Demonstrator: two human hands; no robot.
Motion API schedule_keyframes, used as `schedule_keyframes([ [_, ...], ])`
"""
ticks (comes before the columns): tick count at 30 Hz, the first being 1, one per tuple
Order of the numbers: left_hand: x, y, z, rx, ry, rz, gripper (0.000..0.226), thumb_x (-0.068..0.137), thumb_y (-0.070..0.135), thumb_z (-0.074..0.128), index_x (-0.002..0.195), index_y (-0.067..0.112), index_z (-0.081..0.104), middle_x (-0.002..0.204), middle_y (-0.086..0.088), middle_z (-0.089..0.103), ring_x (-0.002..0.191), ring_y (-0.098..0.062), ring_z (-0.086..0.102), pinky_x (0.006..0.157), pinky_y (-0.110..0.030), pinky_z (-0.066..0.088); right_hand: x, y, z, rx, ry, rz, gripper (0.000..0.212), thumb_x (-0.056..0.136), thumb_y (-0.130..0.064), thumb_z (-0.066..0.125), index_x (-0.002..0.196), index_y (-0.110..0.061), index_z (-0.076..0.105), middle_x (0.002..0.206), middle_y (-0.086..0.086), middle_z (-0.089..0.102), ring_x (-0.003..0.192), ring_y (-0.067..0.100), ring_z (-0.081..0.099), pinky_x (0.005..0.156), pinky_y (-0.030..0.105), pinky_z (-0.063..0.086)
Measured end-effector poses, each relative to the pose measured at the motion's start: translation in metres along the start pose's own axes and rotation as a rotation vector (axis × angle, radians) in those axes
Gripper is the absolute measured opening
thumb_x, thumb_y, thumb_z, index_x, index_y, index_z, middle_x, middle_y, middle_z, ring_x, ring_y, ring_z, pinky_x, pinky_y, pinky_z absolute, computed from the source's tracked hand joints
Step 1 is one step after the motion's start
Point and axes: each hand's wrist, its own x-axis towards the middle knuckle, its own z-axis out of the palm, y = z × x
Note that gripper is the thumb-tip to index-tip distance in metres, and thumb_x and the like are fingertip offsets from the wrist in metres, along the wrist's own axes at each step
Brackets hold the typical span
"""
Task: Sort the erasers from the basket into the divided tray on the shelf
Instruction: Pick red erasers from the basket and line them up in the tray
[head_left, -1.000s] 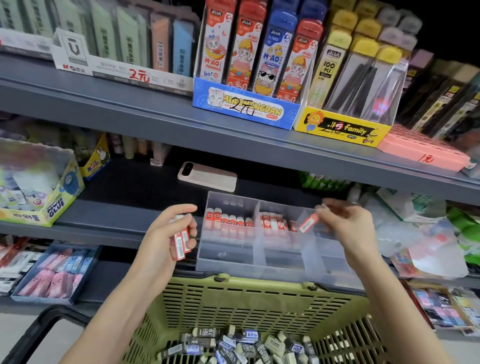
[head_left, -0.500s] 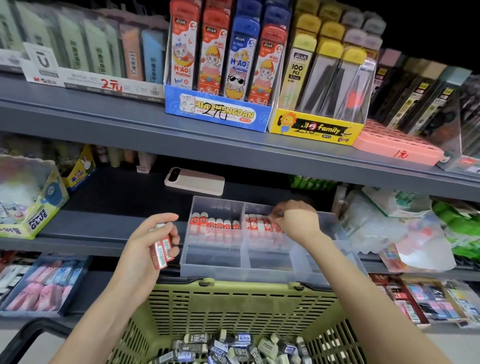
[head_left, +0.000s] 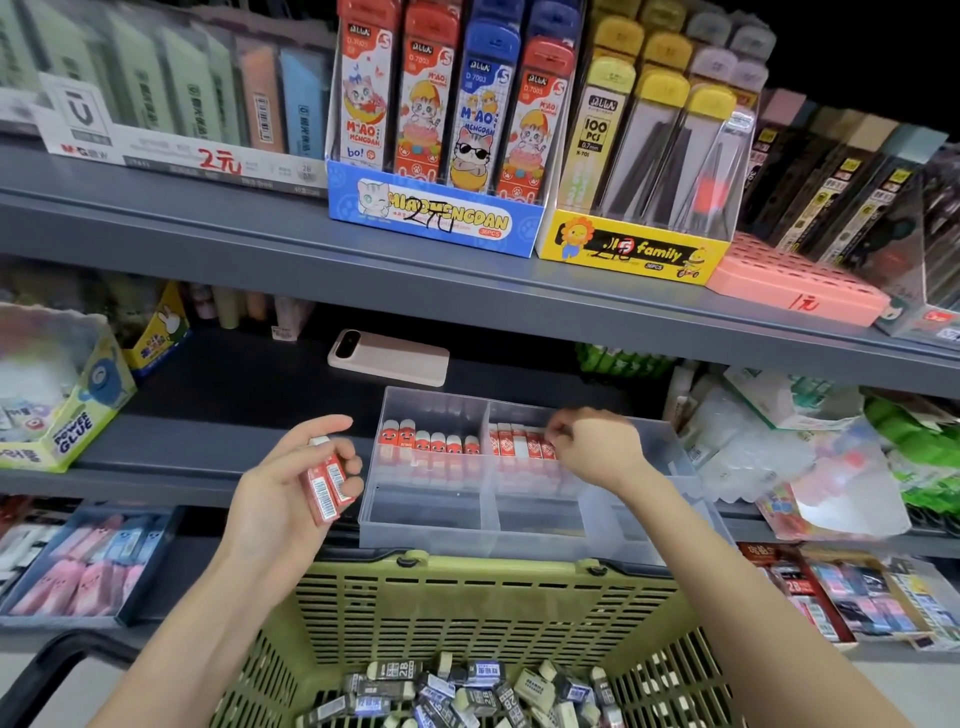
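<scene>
A clear divided tray stands on the middle shelf. Its back left compartment holds a row of red-and-white erasers; the back middle one holds a second row. My left hand holds two red erasers left of the tray. My right hand reaches into the back middle compartment, fingertips at the right end of that row; whether they pinch an eraser is hidden. Below, a green basket holds several dark-sleeved erasers.
A pink phone lies on the shelf behind the tray. A glue box stands at the left, plastic-wrapped packs at the right. The upper shelf edge overhangs the tray. Trays of stationery fill the lower shelf.
My right hand carried a red eraser from above the tray's right side down into the back middle compartment. My left hand kept holding its erasers.
</scene>
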Motion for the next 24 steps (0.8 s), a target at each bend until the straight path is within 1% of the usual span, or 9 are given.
schedule_keyframes([
  [3, 0.001, -0.001, 0.006, -0.064, 0.012, 0.001, 0.031, 0.079, 0.005, 0.052, 0.108, 0.006, 0.064, 0.075, -0.008, 0.06, 0.07, -0.018, 0.059, 0.059, -0.026, 0.054, -0.009, 0.001, -0.002, -0.108, 0.022, -0.05, 0.027, 0.094, -0.021, 0.04, 0.101, -0.026, 0.065, 0.103, -0.001, 0.068, 0.096, 0.021, 0.058, 0.083, 0.027, 0.035],
  [5, 0.001, -0.002, 0.012, -0.078, 0.024, 0.005, 0.025, 0.09, 0.002, 0.045, 0.106, 0.006, 0.064, 0.074, -0.008, 0.063, 0.07, -0.019, 0.065, 0.062, -0.027, 0.056, -0.019, -0.008, -0.005, -0.225, 0.18, -0.079, 0.028, 0.095, -0.025, 0.038, 0.102, -0.026, 0.066, 0.101, -0.003, 0.069, 0.1, 0.022, 0.055, 0.091, 0.031, 0.03],
  [7, 0.0, -0.003, 0.019, -0.099, 0.031, 0.01, 0.024, 0.096, 0.003, 0.041, 0.103, 0.005, 0.063, 0.073, -0.009, 0.067, 0.077, -0.023, 0.071, 0.065, -0.029, 0.058, -0.036, -0.028, -0.013, 0.037, 0.313, -0.138, 0.028, 0.095, -0.034, 0.044, 0.092, -0.022, 0.069, 0.086, -0.004, 0.071, 0.087, 0.022, 0.058, 0.083, 0.033, 0.038],
  [10, -0.002, -0.004, 0.029, -0.159, -0.001, 0.003, 0.019, 0.097, 0.002, 0.04, 0.1, 0.003, 0.058, 0.079, -0.014, 0.071, 0.097, -0.034, 0.069, 0.072, -0.035, 0.059, -0.069, -0.074, -0.03, 0.724, 0.128, -0.231, 0.031, 0.085, -0.051, 0.053, 0.076, -0.026, 0.069, 0.072, -0.01, 0.068, 0.071, 0.006, 0.059, 0.07, 0.028, 0.047],
  [12, -0.005, -0.006, 0.035, -0.135, -0.038, -0.001, 0.019, 0.098, 0.004, 0.038, 0.099, 0.004, 0.057, 0.09, -0.016, 0.072, 0.103, -0.034, 0.067, 0.072, -0.035, 0.059, -0.081, -0.099, -0.032, 0.874, -0.008, -0.285, 0.024, 0.082, -0.048, 0.059, 0.081, -0.026, 0.069, 0.077, -0.012, 0.068, 0.071, -0.001, 0.059, 0.068, 0.018, 0.047],
  [14, -0.009, -0.011, 0.04, -0.067, -0.075, -0.009, 0.021, 0.098, 0.006, 0.038, 0.103, 0.005, 0.058, 0.104, -0.017, 0.071, 0.104, -0.03, 0.067, 0.071, -0.034, 0.058, -0.087, -0.113, -0.029, 0.99, -0.087, -0.299, 0.005, 0.084, -0.031, 0.067, 0.082, -0.026, 0.069, 0.076, -0.012, 0.067, 0.069, -0.004, 0.058, 0.066, 0.014, 0.047],
  [19, -0.013, -0.009, 0.038, 0.037, -0.116, 0.019, 0.03, 0.093, 0.012, 0.046, 0.12, 0.008, 0.058, 0.12, -0.008, 0.067, 0.113, -0.022, 0.063, 0.084, -0.035, 0.056, -0.079, -0.105, -0.029, 1.237, -0.251, -0.096, 0.011, 0.084, -0.01, 0.065, 0.077, -0.017, 0.07, 0.064, -0.009, 0.065, 0.057, 0.004, 0.054, 0.049, 0.015, 0.041],
  [21, -0.011, -0.003, 0.033, -0.007, -0.065, 0.065, 0.031, 0.091, 0.011, 0.047, 0.12, 0.006, 0.057, 0.118, -0.01, 0.068, 0.109, -0.025, 0.065, 0.085, -0.037, 0.056, -0.064, -0.093, -0.034, 1.152, -0.117, 0.045, 0.012, 0.083, -0.016, 0.064, 0.075, -0.014, 0.072, 0.065, -0.008, 0.068, 0.06, 0.007, 0.058, 0.054, 0.019, 0.045],
  [24, -0.005, 0.003, 0.025, -0.034, 0.079, 0.094, 0.023, 0.099, 0.009, 0.04, 0.111, 0.006, 0.059, 0.093, -0.01, 0.073, 0.084, -0.022, 0.072, 0.064, -0.03, 0.058, -0.037, -0.085, -0.036, 0.723, 0.004, 0.099, 0.039, 0.08, -0.046, 0.062, 0.071, -0.01, 0.072, 0.071, 0.001, 0.07, 0.072, 0.022, 0.061, 0.072, 0.031, 0.048],
])
